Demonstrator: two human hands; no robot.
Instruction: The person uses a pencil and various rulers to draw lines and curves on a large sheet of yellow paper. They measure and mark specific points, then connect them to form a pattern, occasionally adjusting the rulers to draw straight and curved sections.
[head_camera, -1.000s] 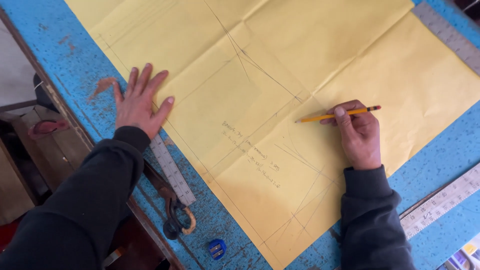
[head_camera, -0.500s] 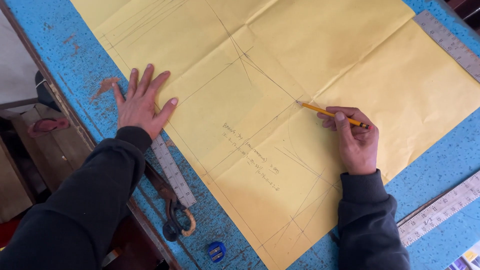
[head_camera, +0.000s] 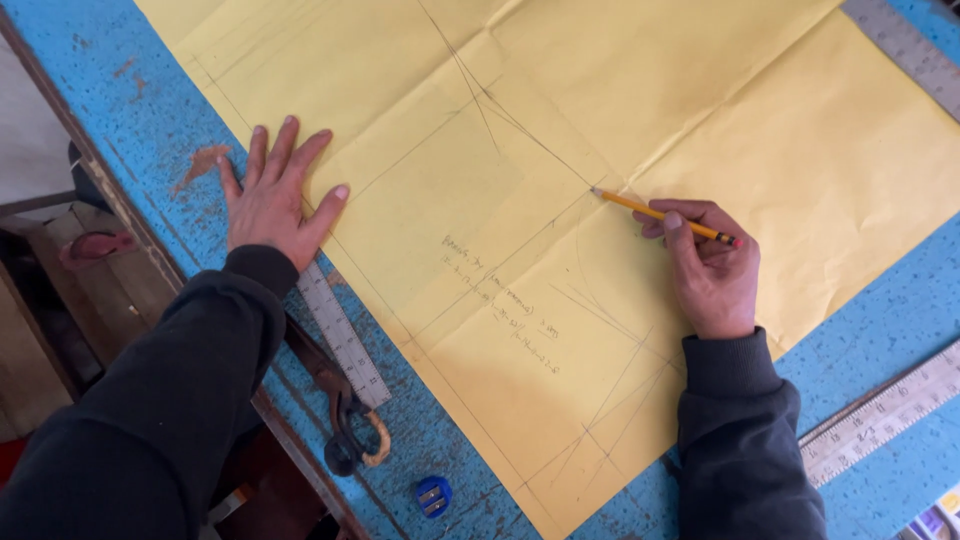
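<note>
head | 1 pencil (head_camera: 664, 213) pinched in right hand (head_camera: 712, 268) | left hand (head_camera: 272, 195) flat, ungripping, on 1 yellow paper (head_camera: 560, 120) | 3 rulers

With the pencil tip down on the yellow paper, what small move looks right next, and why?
Probably draw the pencil tip along the faint line it meets. The right hand holds it in a writing grip with the tip on the yellow paper where pencil lines cross, and the left hand lies flat at the sheet's edge, steadying it.

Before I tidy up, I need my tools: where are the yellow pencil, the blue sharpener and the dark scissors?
Yellow pencil (head_camera: 662, 213), head view, mid-shaft.
Blue sharpener (head_camera: 433, 495), head view, top face.
Dark scissors (head_camera: 352, 440), head view, handle loops.
</note>
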